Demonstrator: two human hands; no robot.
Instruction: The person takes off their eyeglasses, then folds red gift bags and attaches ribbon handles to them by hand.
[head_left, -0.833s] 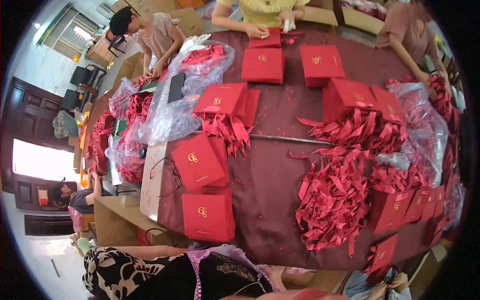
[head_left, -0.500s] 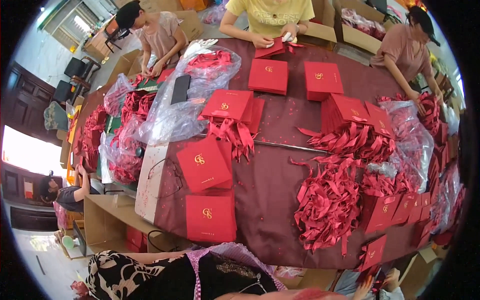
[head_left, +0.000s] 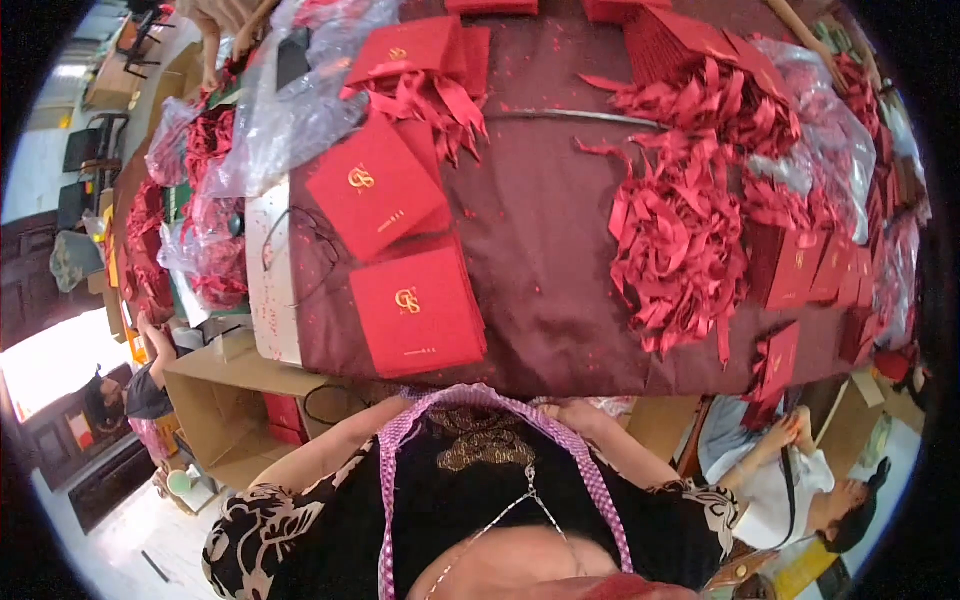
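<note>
On maroon cloth (head_left: 545, 240): stacked red packets (head_left: 418, 312), glasses (head_left: 318, 240) beside; ribbon heap (head_left: 680, 250) right.

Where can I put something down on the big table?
In the middle: the dark cloth between the front red card stack and the loose ribbon heap is bare except for tiny red bits. There's another gap beyond the metal strip, between the far card stacks. It's crowded left, with clear bags, and right, with ribbons and cards.

Dark-framed eyeglasses (head_left: 300, 242), flat black oblong (head_left: 293, 60) farther back, black chairs (head_left: 84, 150) at far left
</note>
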